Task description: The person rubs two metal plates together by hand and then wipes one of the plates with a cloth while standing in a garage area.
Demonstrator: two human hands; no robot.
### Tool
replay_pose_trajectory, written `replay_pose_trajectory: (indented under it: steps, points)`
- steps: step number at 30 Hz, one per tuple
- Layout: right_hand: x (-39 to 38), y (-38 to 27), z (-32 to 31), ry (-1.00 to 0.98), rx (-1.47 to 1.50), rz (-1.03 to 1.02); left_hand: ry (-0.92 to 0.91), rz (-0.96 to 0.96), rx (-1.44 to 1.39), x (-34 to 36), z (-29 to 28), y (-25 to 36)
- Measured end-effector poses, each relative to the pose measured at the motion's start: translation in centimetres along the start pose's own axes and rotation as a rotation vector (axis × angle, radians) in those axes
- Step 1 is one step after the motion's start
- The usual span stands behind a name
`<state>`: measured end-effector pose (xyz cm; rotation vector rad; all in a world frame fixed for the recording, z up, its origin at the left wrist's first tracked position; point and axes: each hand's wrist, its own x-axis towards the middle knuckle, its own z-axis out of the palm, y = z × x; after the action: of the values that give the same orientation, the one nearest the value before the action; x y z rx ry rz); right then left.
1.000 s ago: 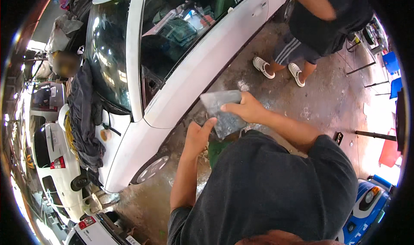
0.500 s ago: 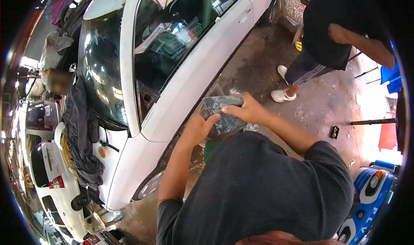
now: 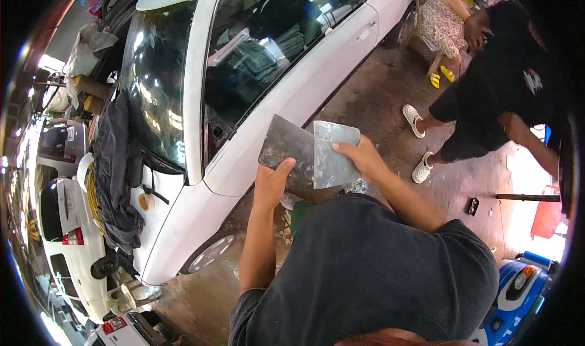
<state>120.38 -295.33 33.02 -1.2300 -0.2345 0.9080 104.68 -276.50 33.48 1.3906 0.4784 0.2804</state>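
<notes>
Dark plate (image 3: pixel 286 148) and pale plate (image 3: pixel 332 168) now spread sideways, pale one's length pointing forward, left grip (image 3: pixel 270 184) pinching dark, right grip (image 3: pixel 367 158) pale, white car (image 3: pixel 332 63) ahead.

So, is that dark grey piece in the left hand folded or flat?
Flat: the dark grey piece shows one broad face without visible creases, the left hand gripping its lower edge.

a white car (image 3: pixel 304 93) is seen with a dark cloth (image 3: pixel 114 175) draped over its hood; further white vehicles (image 3: pixel 90 245) are shown at left. yellow slippers (image 3: pixel 434 80) are worn by a seated person (image 3: pixel 442 20), pale shoes (image 3: pixel 421 167) by a standing person (image 3: pixel 490 87). a blue-and-white vehicle (image 3: pixel 515 297) is partly shown at lower right.
</notes>
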Motion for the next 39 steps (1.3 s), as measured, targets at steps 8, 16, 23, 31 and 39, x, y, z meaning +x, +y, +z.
replay_pose_trajectory:
  steps: [8, 16, 23, 31, 39]
  points:
    - [0.2, -2.3, 0.2, -0.137, 0.344, 0.118, 0.034, 0.238, -0.306, 0.0, 3.3, 0.5]
    - [-0.9, -10.8, -3.9, -0.471, -0.318, -0.159, -0.396, 0.26, -0.164, -2.1, 1.6, 3.3]
    - [-0.4, -9.4, -4.0, -0.063, -0.503, -0.331, -0.054, -0.011, -0.314, -0.4, 3.8, 2.1]
    - [-1.1, -6.6, -2.3, -0.162, -0.379, -0.307, 0.011, 0.043, -0.48, 0.3, 5.1, 3.9]
    - [-2.0, -5.8, -4.8, -0.184, -0.171, -0.179, -0.104, 0.149, -0.553, 1.5, 3.8, 4.6]
